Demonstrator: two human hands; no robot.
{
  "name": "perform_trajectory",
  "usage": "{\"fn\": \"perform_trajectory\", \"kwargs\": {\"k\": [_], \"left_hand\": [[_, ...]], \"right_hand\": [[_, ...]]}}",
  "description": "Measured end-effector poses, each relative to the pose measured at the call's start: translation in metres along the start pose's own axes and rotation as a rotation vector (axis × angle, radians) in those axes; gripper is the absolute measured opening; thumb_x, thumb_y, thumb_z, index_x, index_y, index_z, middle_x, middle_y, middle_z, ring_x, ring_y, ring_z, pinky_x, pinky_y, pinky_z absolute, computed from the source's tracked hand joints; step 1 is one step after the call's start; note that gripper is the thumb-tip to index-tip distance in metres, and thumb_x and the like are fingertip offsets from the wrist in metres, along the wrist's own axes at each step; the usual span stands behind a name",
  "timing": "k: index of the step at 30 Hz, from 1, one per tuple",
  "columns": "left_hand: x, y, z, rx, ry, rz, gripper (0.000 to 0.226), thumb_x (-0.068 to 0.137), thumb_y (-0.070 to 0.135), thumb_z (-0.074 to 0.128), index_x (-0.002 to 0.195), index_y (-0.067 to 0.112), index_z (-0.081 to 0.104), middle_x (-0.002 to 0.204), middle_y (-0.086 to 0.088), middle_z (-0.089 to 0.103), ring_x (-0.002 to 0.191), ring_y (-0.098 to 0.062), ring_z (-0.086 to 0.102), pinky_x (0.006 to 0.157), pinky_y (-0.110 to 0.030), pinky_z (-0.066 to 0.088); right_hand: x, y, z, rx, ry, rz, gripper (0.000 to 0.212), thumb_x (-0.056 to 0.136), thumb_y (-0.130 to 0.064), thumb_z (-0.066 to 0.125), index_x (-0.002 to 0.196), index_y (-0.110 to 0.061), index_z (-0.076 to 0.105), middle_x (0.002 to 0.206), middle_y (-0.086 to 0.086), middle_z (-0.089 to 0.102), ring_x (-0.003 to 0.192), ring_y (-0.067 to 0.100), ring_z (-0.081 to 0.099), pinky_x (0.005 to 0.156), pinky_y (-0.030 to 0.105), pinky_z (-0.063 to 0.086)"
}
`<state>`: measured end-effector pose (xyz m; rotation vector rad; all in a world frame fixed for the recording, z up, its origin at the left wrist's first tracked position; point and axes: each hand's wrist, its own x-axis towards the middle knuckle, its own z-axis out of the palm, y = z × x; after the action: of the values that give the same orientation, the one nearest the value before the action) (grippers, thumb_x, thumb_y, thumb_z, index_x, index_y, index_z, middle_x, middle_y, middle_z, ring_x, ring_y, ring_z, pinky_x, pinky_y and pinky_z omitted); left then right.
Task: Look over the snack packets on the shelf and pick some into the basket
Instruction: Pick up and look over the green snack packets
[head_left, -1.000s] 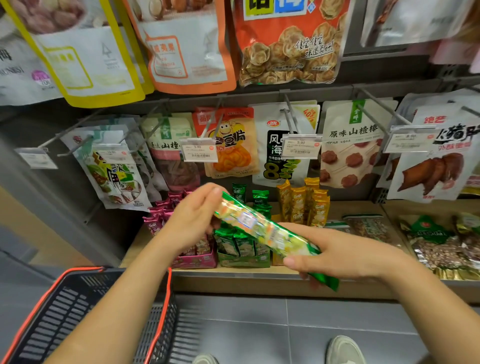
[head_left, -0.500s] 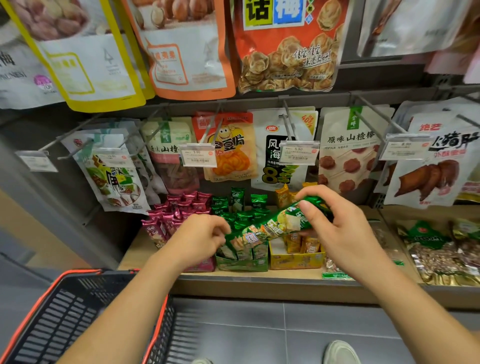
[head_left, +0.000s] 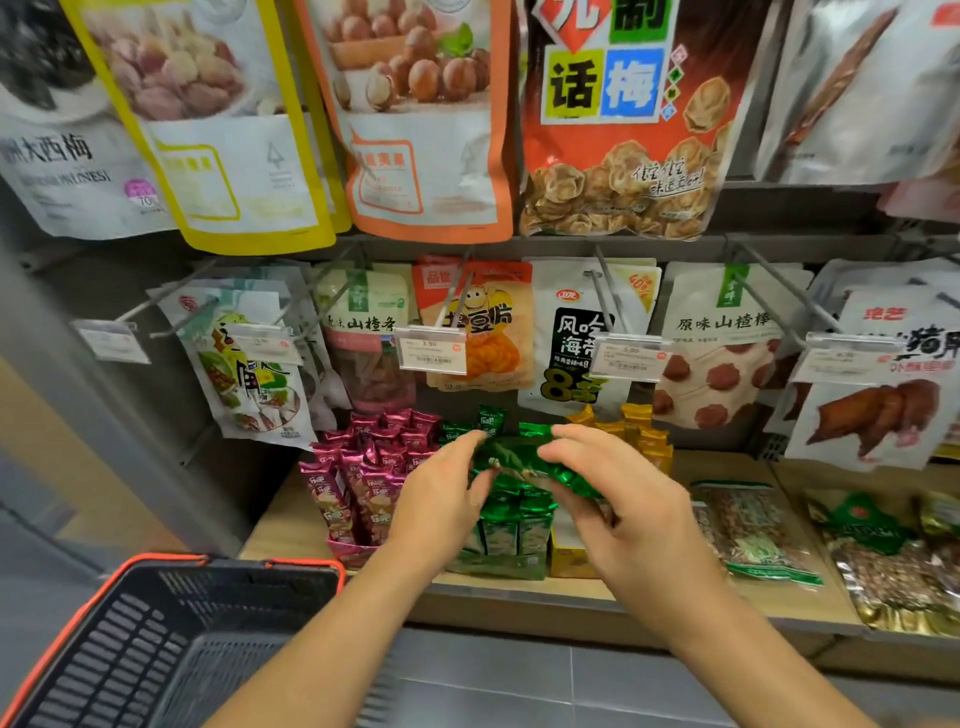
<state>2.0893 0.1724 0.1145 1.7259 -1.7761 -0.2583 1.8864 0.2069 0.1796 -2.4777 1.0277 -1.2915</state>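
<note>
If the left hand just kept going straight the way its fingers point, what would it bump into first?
Probably the green snack packet that both hands hold: the left hand points up and right, fingertips already at its end. Past that, likely the upright green packets in the display box, though depth is unclear.

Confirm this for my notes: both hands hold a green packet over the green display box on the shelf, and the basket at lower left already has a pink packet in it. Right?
Not quite. The basket shows no packet inside in the head view; only its dark slatted walls are visible. The rest stands: the left hand and right hand hold the green packet over the green display box on the shelf.
</note>
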Motion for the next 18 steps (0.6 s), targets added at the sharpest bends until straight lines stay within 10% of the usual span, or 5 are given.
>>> {"fn": "perform_trajectory", "kwargs": {"k": [9, 18], "left_hand": [[0.018, -0.020, 0.037, 0.428, -0.335, 0.118, 0.053, 0.100, 0.040, 0.038, 0.149, 0.020, 0.032, 0.154, -0.007, 0.032, 0.142, -0.025, 0.025, 0.117, -0.038, 0.024], [0.050, -0.041, 0.026, 0.423, -0.311, 0.215, 0.041, 0.097, 0.029, 0.041, 0.133, 0.012, 0.051, 0.140, -0.008, 0.048, 0.128, -0.025, 0.040, 0.110, -0.035, 0.031]], "right_hand": [[0.045, 0.021, 0.045, -0.152, 0.015, 0.005, 0.040, 0.078, 0.010, 0.069, 0.114, -0.007, 0.067, 0.118, 0.016, 0.057, 0.094, 0.034, 0.064, 0.072, 0.042, 0.059], [0.077, 0.090, 0.094, -0.136, -0.026, 0.339, 0.044, 0.090, -0.013, 0.064, 0.132, -0.023, 0.054, 0.126, 0.005, 0.060, 0.107, 0.030, 0.059, 0.086, 0.036, 0.048]]}}
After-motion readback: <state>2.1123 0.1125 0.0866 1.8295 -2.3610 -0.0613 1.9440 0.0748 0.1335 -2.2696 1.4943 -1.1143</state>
